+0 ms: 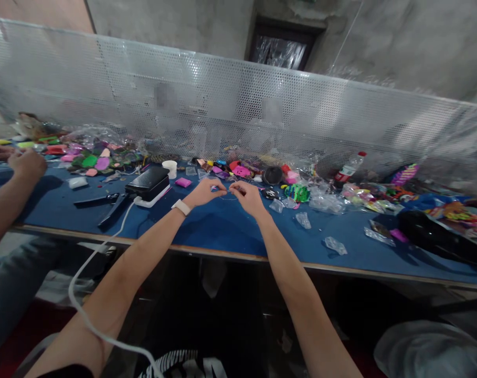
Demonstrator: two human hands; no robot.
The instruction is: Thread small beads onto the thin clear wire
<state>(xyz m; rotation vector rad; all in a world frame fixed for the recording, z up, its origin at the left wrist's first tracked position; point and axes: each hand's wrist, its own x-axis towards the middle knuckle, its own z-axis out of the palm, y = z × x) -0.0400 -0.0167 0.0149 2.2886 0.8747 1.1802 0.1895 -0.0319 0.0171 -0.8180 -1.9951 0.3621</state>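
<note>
My left hand, with a white band on the wrist, and my right hand are close together just above the blue tabletop. Thumb and fingers of each are pinched. Between them runs a thin, pale strand, perhaps thread or wire; it is too fine to tell which. A small pink packet lies left of my left hand. Beyond my fingers is a pink piece with a dark drawn face. Right of my right hand are a small black piece with white marks and crumpled clear plastic.
A black device with a white cable, and a white cup, stand at left. A perforated metal screen backs the bench. Another person's hands work at far left. A cola bottle and glossy black object are at right.
</note>
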